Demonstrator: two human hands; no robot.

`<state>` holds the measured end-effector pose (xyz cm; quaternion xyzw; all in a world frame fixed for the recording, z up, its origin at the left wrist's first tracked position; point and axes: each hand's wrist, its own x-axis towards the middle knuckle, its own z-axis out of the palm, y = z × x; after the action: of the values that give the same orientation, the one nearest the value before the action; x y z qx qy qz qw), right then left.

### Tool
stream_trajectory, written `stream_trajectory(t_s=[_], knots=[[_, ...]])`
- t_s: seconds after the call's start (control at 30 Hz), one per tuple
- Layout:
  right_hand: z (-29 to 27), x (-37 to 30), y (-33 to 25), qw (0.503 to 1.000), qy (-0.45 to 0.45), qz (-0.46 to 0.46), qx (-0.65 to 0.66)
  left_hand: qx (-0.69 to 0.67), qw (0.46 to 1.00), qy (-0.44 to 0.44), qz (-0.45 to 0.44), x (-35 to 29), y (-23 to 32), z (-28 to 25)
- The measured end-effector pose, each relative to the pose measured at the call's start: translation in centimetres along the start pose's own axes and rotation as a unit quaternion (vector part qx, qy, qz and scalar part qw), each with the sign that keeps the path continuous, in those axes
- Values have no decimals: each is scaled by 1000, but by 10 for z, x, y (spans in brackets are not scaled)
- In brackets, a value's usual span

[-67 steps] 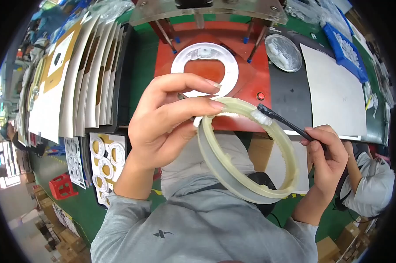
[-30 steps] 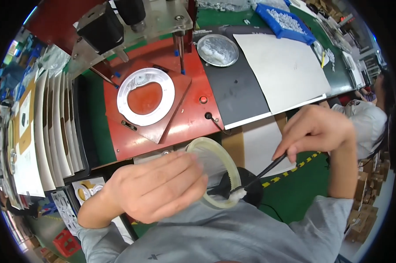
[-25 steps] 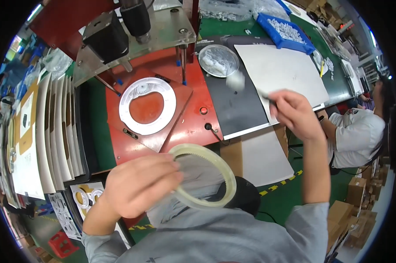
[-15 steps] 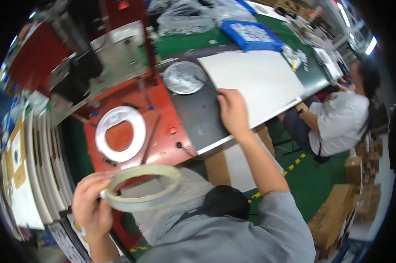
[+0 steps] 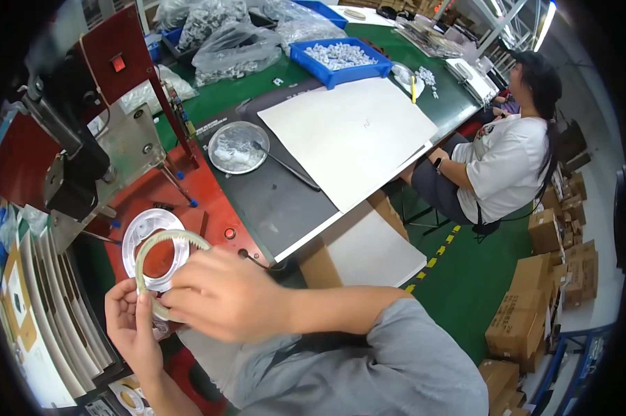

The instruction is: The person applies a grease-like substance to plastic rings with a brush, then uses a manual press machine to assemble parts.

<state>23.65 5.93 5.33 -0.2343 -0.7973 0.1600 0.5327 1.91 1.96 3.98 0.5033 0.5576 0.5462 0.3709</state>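
A pale cream ring with teeth along its inner side (image 5: 140,260) is tilted up in front of me. My left hand (image 5: 134,326) grips its lower left edge between thumb and fingers. My right hand (image 5: 223,295) is curled over the ring's right side, fingertips at the opening. Motion smears it slightly, and what those fingertips pinch is hidden. Just behind, a glossy white ring (image 5: 134,232) rests on the red base of a press (image 5: 219,208).
A round dish (image 5: 265,158) of whitish paste stands on the dark mat, a dark-handled brush (image 5: 295,175) leaning out of it. White board (image 5: 347,132) lies to the right. Beyond are a blue tray (image 5: 320,69) of small white parts and plastic bags (image 5: 233,59). A person (image 5: 503,156) sits at right.
My right hand has left the mat beside the board and come to the ring. The ring has been tipped more upright in my left hand. The view has shifted rightward.
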Motion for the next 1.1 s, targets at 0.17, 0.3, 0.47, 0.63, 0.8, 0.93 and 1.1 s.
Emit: stream_trajectory(t_s=[0.17, 0.3, 0.47, 0.63, 0.8, 0.93, 1.1], knots=[[33, 4, 4, 992, -99, 45, -61, -18, 998, 60, 24, 11, -16, 12], [41, 13, 13, 988, -113, 24, -107, -21, 993, 110, 43, 17, -24, 17], [39, 29, 32, 988, -115, 21, -100, 5, 991, 127, 52, 31, -33, 22], [31, 34, 52, 979, -158, 29, -123, 176, 975, 105, 81, 26, -38, 10], [33, 33, 54, 967, -212, 12, -139, 204, 949, 113, 213, 14, -61, -10], [9, 43, 43, 956, -237, 23, -171, 151, 973, 100, 141, 13, -47, -4], [-40, 112, 13, 958, -140, -174, -182, 127, 961, 148, 195, 14, -37, -14]])
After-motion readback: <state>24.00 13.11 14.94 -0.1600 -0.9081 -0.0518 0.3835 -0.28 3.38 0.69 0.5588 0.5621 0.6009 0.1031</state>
